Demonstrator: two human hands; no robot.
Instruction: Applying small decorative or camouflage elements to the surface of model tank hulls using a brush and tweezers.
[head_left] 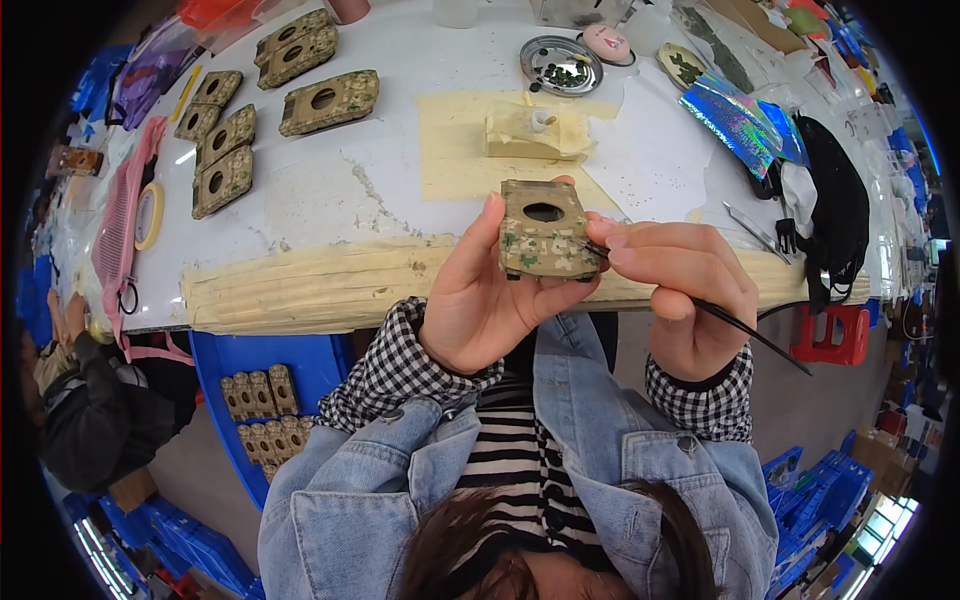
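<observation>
My left hand (pixel 465 290) grips a camouflage-painted toy tank hull (pixel 545 235) with a round hole in its top, tilted up above the table's front edge. In my right hand (pixel 690 285) are slim black tweezers (pixel 745 332), their back end pointing down to the right. The tips touch or nearly touch the hull's right side; my fingers partly cover them, and whether anything sits between them is too small to see.
Similar hulls (pixel 330 102) lie at the table's left, and more fill a blue tray (pixel 228 440) below. Beyond my hands stand a tape-covered block (pixel 535 140) and a round dish (pixel 538 78) with small dark green pieces. Silver tweezers (pixel 757 233) lie right; another person (pixel 105 400) sits left.
</observation>
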